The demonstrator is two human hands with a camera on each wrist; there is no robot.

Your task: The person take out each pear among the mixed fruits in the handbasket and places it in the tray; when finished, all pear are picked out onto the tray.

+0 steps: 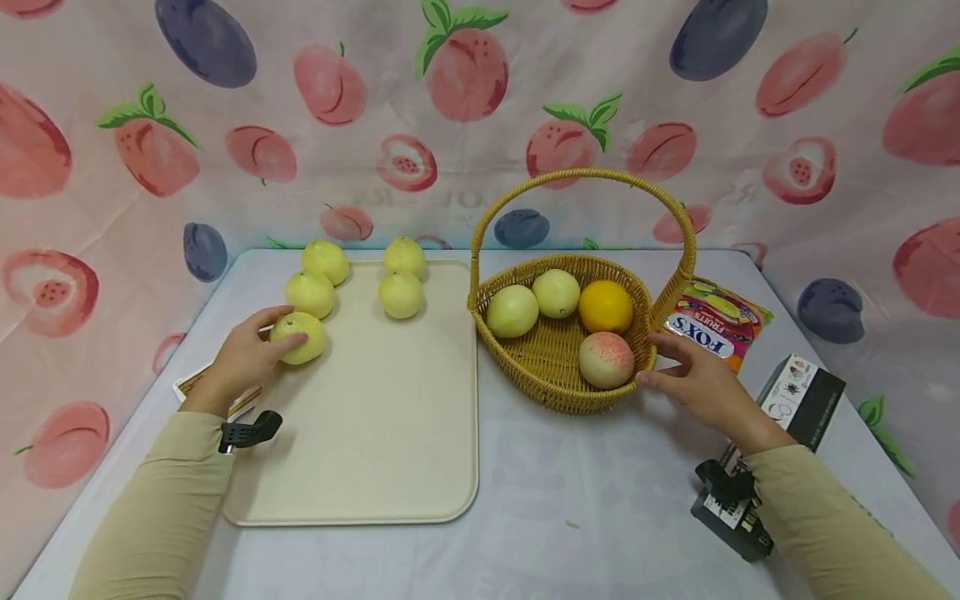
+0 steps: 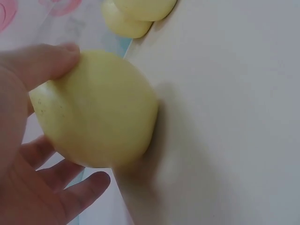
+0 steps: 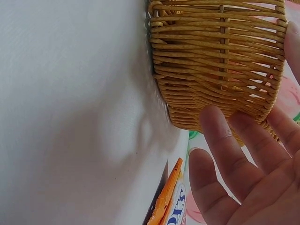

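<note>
Wicker basket (image 1: pixel 551 357) meets right grip (image 1: pixel 703 382), fingers (image 3: pixel 219 136) apart; left grip (image 1: pixel 243 358) clamps yellow fruit (image 1: pixel 307 327) at the edge of the tray (image 1: pixel 375 417); right wrist (image 1: pixel 768 435) partly hides a box (image 1: pixel 819 404) near a snack bag (image 1: pixel 708 329)

Long khaki fabric sleeves (image 1: pixel 153 508) end well behind the bare fingers (image 1: pixel 677 346). A curved black device (image 1: pixel 255 429) sits strapped at each cuff (image 1: pixel 201 425).

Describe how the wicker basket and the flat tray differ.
The basket is woven and golden-brown; the tray is smooth and cream. The basket has a tall arched handle; the tray shows none. The basket has deep sides; the tray has only a low rim. Both hold pale yellow fruit.
</note>
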